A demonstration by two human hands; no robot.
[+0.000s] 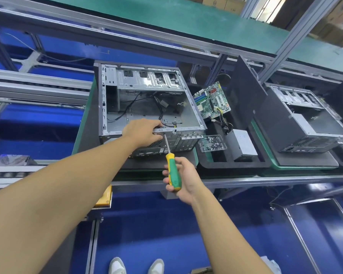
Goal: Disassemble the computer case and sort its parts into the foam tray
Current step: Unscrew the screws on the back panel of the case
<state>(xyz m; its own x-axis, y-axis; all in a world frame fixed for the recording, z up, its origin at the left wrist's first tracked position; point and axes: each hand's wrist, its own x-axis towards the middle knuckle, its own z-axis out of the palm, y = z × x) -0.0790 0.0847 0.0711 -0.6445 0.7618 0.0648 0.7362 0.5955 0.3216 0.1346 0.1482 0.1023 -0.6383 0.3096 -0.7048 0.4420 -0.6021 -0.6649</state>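
While the left hand (143,131) hangs onto the near rim of the computer case (147,99), fingers curled over the metal edge, the right hand (183,179) has a full grip wrapped around the green and yellow handle of a screwdriver (171,163). The shaft points up and away from the person, and its tip sits at the case's rear panel just beside the left hand. Whether it's actually seated in a screw is hard to tell.

The case lies on its side, open face up, on a dark pad toward the near edge of the counter (77,141). It's pretty gutted inside, with just some loose black cables and the drive cage along the far side.

Just right of it is the black foam tray (236,165). A green motherboard (212,101) leans in its far part, a grey power supply (243,144) sits in a near compartment, and a small clear plastic tray (212,143) with screws rests on the foam's left side. A black side panel (246,91) stands upright behind the tray. Further right there's a second open case (309,117).
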